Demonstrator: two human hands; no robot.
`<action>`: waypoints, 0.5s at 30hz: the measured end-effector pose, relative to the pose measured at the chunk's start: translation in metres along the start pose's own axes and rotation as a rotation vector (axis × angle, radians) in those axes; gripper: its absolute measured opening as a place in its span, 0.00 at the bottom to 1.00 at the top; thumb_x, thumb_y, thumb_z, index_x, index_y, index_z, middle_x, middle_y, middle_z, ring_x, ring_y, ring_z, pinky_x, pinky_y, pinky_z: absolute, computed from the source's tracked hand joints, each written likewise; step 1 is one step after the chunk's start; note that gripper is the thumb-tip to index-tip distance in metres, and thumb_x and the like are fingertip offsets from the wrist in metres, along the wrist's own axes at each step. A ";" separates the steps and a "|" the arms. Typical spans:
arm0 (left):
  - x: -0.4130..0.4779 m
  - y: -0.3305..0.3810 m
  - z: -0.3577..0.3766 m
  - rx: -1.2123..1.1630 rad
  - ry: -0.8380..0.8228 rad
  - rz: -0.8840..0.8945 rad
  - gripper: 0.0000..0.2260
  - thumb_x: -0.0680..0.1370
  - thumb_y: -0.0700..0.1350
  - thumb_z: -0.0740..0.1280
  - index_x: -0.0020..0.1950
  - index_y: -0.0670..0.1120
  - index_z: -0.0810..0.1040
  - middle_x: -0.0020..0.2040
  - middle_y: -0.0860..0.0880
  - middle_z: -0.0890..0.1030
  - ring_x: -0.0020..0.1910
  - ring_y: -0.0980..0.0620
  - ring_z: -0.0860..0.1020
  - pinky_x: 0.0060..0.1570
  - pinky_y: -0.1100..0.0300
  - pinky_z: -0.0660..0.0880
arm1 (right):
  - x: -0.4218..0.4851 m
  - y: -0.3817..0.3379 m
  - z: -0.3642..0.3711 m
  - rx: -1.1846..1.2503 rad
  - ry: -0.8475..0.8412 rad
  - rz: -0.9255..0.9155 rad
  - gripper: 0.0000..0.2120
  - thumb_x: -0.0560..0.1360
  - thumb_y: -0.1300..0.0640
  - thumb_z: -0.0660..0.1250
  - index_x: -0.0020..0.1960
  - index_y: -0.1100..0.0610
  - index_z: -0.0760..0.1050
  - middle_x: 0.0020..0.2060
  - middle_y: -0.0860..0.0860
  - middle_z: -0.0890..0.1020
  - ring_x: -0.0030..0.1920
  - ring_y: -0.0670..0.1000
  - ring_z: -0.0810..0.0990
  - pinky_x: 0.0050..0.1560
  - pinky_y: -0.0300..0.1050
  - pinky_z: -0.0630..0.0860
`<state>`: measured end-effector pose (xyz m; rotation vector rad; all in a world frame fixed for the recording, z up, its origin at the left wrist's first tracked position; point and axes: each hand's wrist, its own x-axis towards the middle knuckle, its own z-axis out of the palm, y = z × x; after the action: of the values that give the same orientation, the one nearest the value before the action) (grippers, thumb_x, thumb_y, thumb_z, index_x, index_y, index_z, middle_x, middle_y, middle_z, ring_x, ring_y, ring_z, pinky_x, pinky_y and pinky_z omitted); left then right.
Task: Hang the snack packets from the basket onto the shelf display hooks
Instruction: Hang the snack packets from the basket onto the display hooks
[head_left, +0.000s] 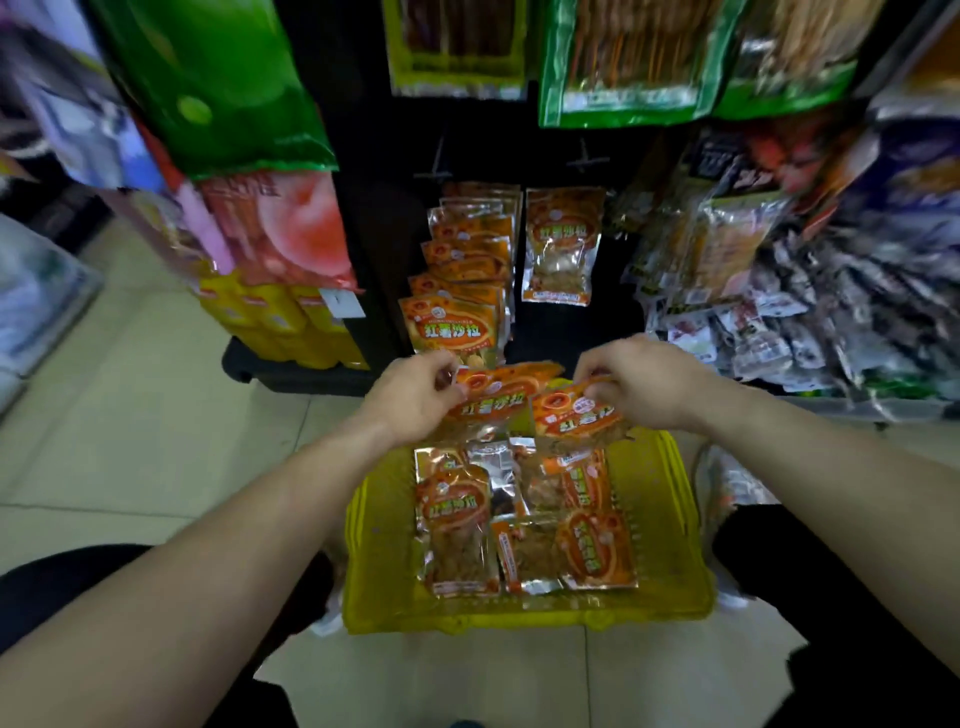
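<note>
The left hand (415, 397) pinches a bunch of orange foil snack packets (498, 397). The right hand (649, 387) pinches another orange packet (576, 415), both above the yellow plastic basket (670, 519).

Setting: a retail shop, snack aisle.

Evidence:
- A dark display rack (363, 208) has wire hooks (587, 161) carrying identical orange snack packets (457, 317) in a front-to-back row.
- More packaged goods hang above, green bags (218, 88) among them.
- A white tag (340, 303) sits below the left-hand goods. It is probably a price label, but the print is too blurred to read.
- A heap of small wrapped items (831, 322) is piled at the right.
- There is a yellow plastic basket (670, 519) of the shopping kind.
- The floor (130, 415) is pale tile.
</note>
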<state>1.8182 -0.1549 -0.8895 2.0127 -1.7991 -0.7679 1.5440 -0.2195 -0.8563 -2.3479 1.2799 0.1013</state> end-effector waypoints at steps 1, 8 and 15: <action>-0.005 0.005 -0.010 -0.047 0.006 0.014 0.04 0.78 0.51 0.69 0.47 0.53 0.76 0.47 0.54 0.83 0.49 0.52 0.81 0.48 0.54 0.77 | -0.006 -0.006 -0.008 -0.011 0.020 -0.016 0.02 0.78 0.50 0.67 0.48 0.43 0.77 0.42 0.44 0.82 0.47 0.48 0.79 0.47 0.51 0.78; -0.039 0.025 -0.037 -0.342 -0.039 0.090 0.03 0.79 0.49 0.69 0.47 0.55 0.77 0.49 0.54 0.84 0.54 0.58 0.81 0.57 0.47 0.78 | -0.026 -0.026 -0.010 0.169 0.227 -0.046 0.05 0.76 0.46 0.71 0.44 0.39 0.76 0.43 0.40 0.83 0.47 0.45 0.81 0.46 0.49 0.79; -0.033 0.043 -0.032 -0.484 -0.068 0.076 0.03 0.83 0.47 0.64 0.49 0.54 0.75 0.46 0.56 0.85 0.49 0.58 0.83 0.53 0.56 0.77 | -0.013 -0.036 0.000 0.196 0.417 -0.133 0.02 0.76 0.49 0.71 0.47 0.46 0.78 0.57 0.41 0.75 0.53 0.47 0.78 0.50 0.46 0.74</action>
<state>1.8011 -0.1317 -0.8338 1.6107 -1.5252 -1.1319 1.5660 -0.1933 -0.8394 -2.3460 1.2407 -0.5569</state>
